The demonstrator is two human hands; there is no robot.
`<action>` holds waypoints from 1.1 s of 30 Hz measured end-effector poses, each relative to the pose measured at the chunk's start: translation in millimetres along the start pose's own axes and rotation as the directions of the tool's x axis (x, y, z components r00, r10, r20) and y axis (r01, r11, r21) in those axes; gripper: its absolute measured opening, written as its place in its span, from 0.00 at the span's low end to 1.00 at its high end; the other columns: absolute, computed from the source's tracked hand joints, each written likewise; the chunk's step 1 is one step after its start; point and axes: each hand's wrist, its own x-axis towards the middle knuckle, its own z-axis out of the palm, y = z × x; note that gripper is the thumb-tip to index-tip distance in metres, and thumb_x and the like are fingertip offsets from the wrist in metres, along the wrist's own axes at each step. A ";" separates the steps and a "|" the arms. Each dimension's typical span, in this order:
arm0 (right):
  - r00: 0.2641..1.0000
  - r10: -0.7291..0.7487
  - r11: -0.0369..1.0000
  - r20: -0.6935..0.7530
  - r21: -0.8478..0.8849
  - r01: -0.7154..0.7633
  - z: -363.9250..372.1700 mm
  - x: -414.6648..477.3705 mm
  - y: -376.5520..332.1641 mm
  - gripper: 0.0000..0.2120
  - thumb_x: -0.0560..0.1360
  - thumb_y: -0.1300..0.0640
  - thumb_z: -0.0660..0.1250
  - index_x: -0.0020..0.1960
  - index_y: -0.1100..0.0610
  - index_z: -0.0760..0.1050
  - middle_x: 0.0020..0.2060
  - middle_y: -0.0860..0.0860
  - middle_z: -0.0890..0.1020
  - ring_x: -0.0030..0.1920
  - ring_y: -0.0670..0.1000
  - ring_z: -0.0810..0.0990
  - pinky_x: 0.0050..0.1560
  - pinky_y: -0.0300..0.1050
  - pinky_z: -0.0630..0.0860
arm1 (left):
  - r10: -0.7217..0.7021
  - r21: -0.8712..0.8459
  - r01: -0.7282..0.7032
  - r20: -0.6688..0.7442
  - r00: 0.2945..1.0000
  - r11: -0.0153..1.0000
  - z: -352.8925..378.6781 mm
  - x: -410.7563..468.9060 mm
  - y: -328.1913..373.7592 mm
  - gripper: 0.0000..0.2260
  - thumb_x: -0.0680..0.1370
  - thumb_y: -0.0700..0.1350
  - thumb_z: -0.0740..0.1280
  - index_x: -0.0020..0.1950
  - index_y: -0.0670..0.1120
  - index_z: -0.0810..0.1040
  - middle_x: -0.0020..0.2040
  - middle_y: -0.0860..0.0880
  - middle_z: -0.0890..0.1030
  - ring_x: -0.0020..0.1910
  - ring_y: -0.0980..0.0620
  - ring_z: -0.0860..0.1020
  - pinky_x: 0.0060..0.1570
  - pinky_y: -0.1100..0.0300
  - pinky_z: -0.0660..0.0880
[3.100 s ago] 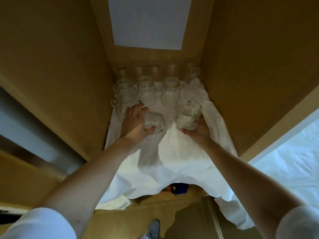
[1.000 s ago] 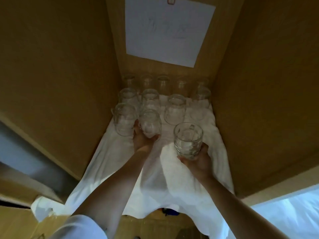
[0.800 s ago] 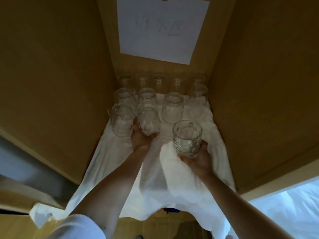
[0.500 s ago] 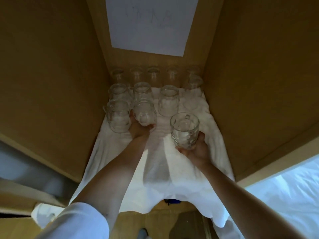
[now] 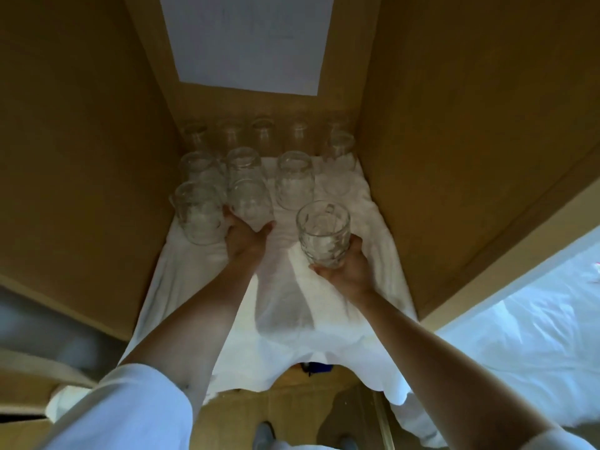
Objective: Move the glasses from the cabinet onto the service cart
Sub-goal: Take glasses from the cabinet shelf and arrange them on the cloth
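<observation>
Left hand (image 5: 245, 238) shifted deeper over cloth (image 5: 285, 319), fingers wrapped round glass (image 5: 251, 198); right hand (image 5: 350, 269) grips mug (image 5: 323, 235) above cloth. Pickup step; next: lift both clear without knocking neighbours.

Glasses (image 5: 293, 180) stand in rows on a cloth (image 5: 285, 319) inside the cabinet (image 5: 454, 157).

No writing can be read: the white paper sheet (image 5: 246, 43) on the back wall of the cabinet (image 5: 454, 141) is blurred.
</observation>
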 end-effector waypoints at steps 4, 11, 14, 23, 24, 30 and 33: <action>0.999 -0.048 0.999 -0.014 -0.010 0.048 -1.9 0.1 0.4 0.41 0.61 0.58 0.81 0.65 0.62 0.61 0.52 0.49 0.74 0.50 0.46 0.74 0.40 0.22 0.66 | -0.001 0.049 0.002 -0.023 1.000 0.999 -8.5 -27.7 -4.4 0.44 0.74 0.59 0.67 0.78 0.41 0.45 0.73 0.37 0.63 0.70 0.38 0.66 0.66 0.50 0.66; 0.980 -0.177 0.965 0.095 -0.181 0.192 -9.7 -10.8 -4.6 0.26 0.72 0.51 0.72 0.65 0.56 0.67 0.51 0.50 0.75 0.48 0.50 0.76 0.42 0.37 0.75 | 0.652 0.089 -0.705 0.313 0.691 0.704 -31.0 -68.2 70.7 0.45 0.65 0.65 0.70 0.75 0.46 0.58 0.70 0.41 0.63 0.68 0.42 0.64 0.65 0.50 0.67; 0.981 -0.179 0.978 0.079 0.128 0.168 -8.0 -14.9 1.5 0.22 0.80 0.43 0.56 0.64 0.57 0.72 0.56 0.58 0.78 0.50 0.58 0.79 0.39 0.49 0.81 | 0.369 0.339 -0.771 0.728 0.578 0.539 -21.6 -65.2 92.6 0.51 0.65 0.62 0.74 0.77 0.59 0.42 0.77 0.44 0.48 0.75 0.36 0.49 0.69 0.39 0.60; 0.922 -0.235 0.968 0.306 -0.017 0.252 -22.6 -13.1 -4.9 0.45 0.64 0.56 0.79 0.74 0.56 0.57 0.64 0.49 0.70 0.63 0.47 0.71 0.54 0.26 0.68 | 0.417 0.241 -0.763 0.721 0.554 0.600 -32.7 -48.6 58.8 0.48 0.63 0.55 0.78 0.73 0.66 0.51 0.54 0.52 0.64 0.52 0.50 0.72 0.48 0.68 0.75; 0.905 -0.251 0.963 0.345 -0.009 0.270 -22.7 -7.8 -8.1 0.48 0.64 0.53 0.79 0.75 0.55 0.56 0.67 0.49 0.67 0.67 0.46 0.67 0.58 0.28 0.67 | 0.446 0.180 -0.733 0.691 0.569 0.656 -38.7 -48.0 53.0 0.44 0.64 0.50 0.78 0.72 0.64 0.56 0.51 0.55 0.64 0.50 0.55 0.71 0.43 0.76 0.71; 0.895 0.037 0.936 0.445 0.299 -0.187 -35.1 16.6 -41.4 0.26 0.78 0.46 0.60 0.74 0.46 0.58 0.72 0.51 0.66 0.64 0.54 0.72 0.60 0.49 0.72 | 0.596 0.057 -0.645 0.328 0.733 0.762 -64.3 -48.0 25.9 0.47 0.60 0.54 0.77 0.74 0.53 0.56 0.66 0.49 0.65 0.60 0.52 0.70 0.59 0.59 0.72; 0.802 0.095 0.725 0.590 0.511 -0.462 -21.9 12.3 -70.3 0.28 0.74 0.36 0.59 0.66 0.53 0.70 0.61 0.55 0.77 0.55 0.58 0.79 0.51 0.58 0.78 | 0.659 -0.018 -0.661 0.099 0.745 0.750 -58.8 -58.2 10.5 0.48 0.61 0.51 0.79 0.74 0.50 0.55 0.69 0.43 0.62 0.63 0.47 0.70 0.60 0.55 0.74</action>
